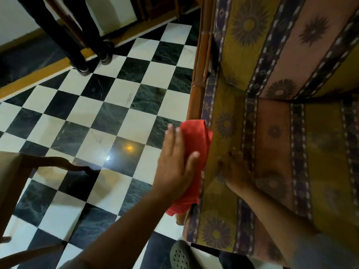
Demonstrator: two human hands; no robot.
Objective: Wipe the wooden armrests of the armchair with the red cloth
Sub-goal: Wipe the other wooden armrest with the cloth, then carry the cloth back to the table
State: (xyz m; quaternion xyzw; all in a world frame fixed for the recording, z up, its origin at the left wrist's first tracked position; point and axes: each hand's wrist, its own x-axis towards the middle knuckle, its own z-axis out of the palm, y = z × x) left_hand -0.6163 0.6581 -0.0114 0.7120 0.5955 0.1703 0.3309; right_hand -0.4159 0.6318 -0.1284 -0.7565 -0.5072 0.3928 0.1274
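Note:
The red cloth (196,150) lies draped over the armchair's left wooden armrest (196,100), covering its front half. My left hand (176,164) presses flat on the cloth with fingers spread, on the armrest's outer side. My right hand (236,171) rests on the seat cushion (272,152) just inside the armrest, blurred, with nothing visibly in it. The armchair has striped yellow, pink and purple fabric with sunflower motifs. Its right armrest is out of view.
A black and white checkered tile floor (93,117) spreads to the left. Another wooden chair (23,171) stands at the lower left. A standing person's dark legs and shoes (83,63) are at the top left. My shoe (180,255) is near the chair's front.

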